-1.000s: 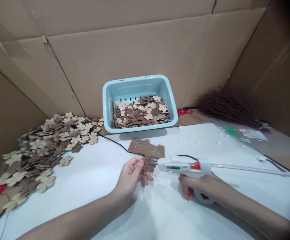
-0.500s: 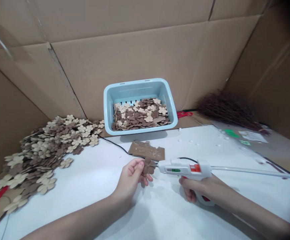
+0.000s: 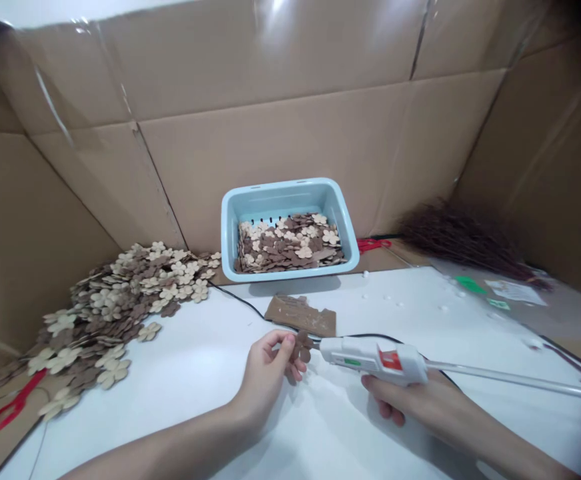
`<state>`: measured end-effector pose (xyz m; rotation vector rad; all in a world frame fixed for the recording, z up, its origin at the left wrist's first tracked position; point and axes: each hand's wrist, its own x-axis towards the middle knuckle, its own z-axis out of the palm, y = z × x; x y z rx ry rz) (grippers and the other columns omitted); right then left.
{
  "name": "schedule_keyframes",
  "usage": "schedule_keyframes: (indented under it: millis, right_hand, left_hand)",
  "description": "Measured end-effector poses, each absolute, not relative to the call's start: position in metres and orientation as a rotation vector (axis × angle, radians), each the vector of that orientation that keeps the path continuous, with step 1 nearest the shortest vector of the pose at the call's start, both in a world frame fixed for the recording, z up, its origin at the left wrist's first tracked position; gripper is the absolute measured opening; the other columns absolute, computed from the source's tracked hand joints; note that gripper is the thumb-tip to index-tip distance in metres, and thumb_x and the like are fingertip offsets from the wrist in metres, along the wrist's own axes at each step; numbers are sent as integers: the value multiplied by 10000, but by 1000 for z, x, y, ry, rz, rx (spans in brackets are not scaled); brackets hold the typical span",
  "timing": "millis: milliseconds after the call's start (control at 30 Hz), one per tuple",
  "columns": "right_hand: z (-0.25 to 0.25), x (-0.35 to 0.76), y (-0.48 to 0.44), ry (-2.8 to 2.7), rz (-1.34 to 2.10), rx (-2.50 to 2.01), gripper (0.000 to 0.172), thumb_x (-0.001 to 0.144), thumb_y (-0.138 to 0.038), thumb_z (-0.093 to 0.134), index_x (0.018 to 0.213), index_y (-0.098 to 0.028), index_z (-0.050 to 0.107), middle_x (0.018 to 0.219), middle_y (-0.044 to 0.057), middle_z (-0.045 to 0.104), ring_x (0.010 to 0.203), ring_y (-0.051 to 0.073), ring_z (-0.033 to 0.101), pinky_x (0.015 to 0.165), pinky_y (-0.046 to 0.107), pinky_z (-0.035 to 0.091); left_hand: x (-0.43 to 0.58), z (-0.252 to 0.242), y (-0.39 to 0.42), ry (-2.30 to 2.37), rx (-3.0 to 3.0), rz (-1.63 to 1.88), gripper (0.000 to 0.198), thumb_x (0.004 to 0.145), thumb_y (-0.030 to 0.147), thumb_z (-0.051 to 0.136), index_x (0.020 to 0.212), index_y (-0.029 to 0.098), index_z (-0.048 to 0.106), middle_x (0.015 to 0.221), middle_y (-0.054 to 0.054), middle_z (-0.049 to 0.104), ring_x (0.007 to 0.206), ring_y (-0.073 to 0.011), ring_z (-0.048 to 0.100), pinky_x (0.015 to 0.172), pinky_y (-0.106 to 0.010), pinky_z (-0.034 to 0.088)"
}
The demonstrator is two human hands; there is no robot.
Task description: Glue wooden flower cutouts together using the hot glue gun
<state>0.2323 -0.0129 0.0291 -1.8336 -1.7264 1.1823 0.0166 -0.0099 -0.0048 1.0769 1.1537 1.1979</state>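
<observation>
Between the thumb and fingers of my left hand (image 3: 269,363) is a brown flower cutout (image 3: 303,345), held a little above the white table. My right hand (image 3: 405,397) grips a white glue gun (image 3: 370,357) by its handle, which is partly hidden. The gun's nozzle meets the flower's face or sits just in front of it; I cannot tell which. A long glue stick (image 3: 515,380) sticks out of the gun's back end. Just behind the flower lies a scrap of brown cardboard (image 3: 301,317) with glue smears.
A light-blue basket (image 3: 290,275) of brown and cream flowers stands at the back. A flower pile (image 3: 120,300) spreads at left, beside red scissors (image 3: 13,408). Dark twigs (image 3: 465,233) lie at back right. A black cord (image 3: 240,298) crosses the table (image 3: 180,393).
The view has tilted upward and left, so everything sits lower in it. The flower is turned more edge-on in my left hand, and the glue gun has rolled slightly, its nozzle still at the flower.
</observation>
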Motion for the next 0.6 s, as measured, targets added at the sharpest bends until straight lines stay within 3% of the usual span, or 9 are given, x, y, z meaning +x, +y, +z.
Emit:
schedule_keyframes:
  millis: [267,333,467,600]
  right_hand:
    - [33,236,-6,-1460,1616,-1364,284,705,-410,580,521,-196,548,509,23,650,450,136,551,485,228,420]
    - [32,236,-4,-1375,1691,-1307,279,704,-395,582,520,-187,551,505,34,652,442,131,549,460,220,408]
    - [31,235,-2,-1259,1771,-1283,309,744,-384,570,536,-157,579,528,66,670,441,108,553,444,185,387]
    - [33,236,-1,-1160,1799,-1287,315,790,-361,555,560,-147,582,549,65,676,435,84,539,447,162,375]
  left_hand:
    - [14,-7,-5,1249,1083,1168,414,774,512,625,856,107,646,436,57,471,350,-41,317,372,-174,225]
    - [12,-4,-7,1266,1123,1147,364,763,448,654,862,97,654,457,30,532,359,-50,371,376,-174,235]
    - [9,1,-11,1197,1322,1072,200,787,306,618,743,111,624,640,-85,700,526,-151,626,494,-219,427]
    - [0,6,-8,1335,1722,1030,196,835,230,522,715,132,641,607,-57,691,534,-155,631,517,-226,445]
